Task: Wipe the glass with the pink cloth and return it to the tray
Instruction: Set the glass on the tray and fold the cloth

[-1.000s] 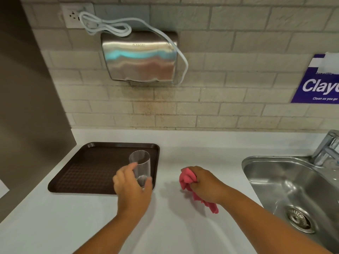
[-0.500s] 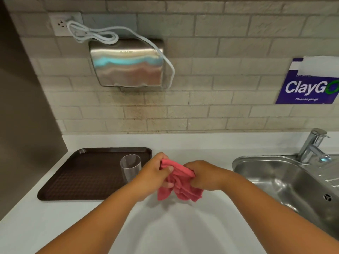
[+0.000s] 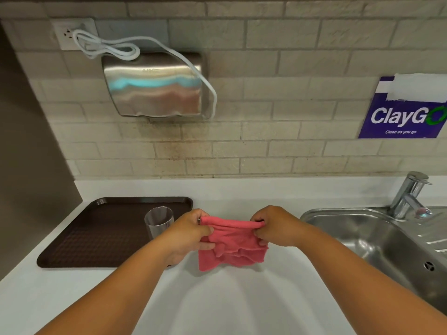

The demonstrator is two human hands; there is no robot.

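So you've got the L hand point(image 3: 191, 234) & R hand point(image 3: 273, 227) pinching the limp pink cloth point(image 3: 233, 243) taut, clear glass point(image 3: 158, 222) upright on the brown tray point(image 3: 101, 234) — fragile, slick, grip its lower wall.

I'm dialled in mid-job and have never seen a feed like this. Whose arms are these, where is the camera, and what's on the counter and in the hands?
There is no machine here: a person works with bare hands, and the single camera sits on their head, looking forward and down. The two forearms rising from the bottom edge are theirs.

The left hand and right hand each pinch an upper corner of the pink cloth, stretching it open above the white counter.

The glass stands upright on the brown tray, at its right side; no hand touches it.

To the right is a steel sink with a tap. On the tiled wall hang a metal hand dryer and a blue sign.
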